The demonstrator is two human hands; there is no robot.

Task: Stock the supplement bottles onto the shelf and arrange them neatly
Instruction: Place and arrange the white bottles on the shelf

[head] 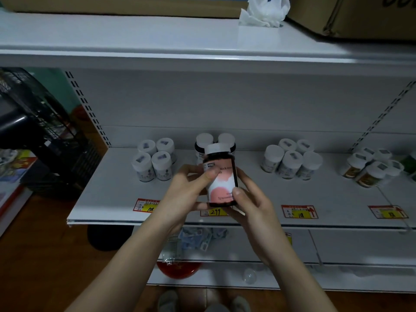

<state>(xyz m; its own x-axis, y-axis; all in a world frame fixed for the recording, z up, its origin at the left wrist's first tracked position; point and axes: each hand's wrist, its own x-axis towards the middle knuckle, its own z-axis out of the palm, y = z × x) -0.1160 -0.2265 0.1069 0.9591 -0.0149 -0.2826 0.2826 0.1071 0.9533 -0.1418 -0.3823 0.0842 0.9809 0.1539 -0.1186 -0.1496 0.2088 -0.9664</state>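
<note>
A dark supplement bottle [221, 176] with a white cap and a pink-and-white label is held upright above the front of the white shelf [108, 190]. My left hand [186, 192] grips its left side, thumb across the label. My right hand [249, 199] grips its right side and bottom, thumb on the lower label. Behind it stand two matching dark bottles [203, 143]. Left of them is a group of white bottles [155, 161]. To the right stand several white-capped bottles [290, 161], and more bottles [371, 170] crowd the far right.
Price tags [299, 211] line the shelf's front edge. The upper shelf [157, 41] holds cardboard boxes and crumpled white tissue [263, 12]. A black fan [33, 122] stands at the left. Below, a lower shelf carries small packets [198, 237] and a red bowl [180, 270].
</note>
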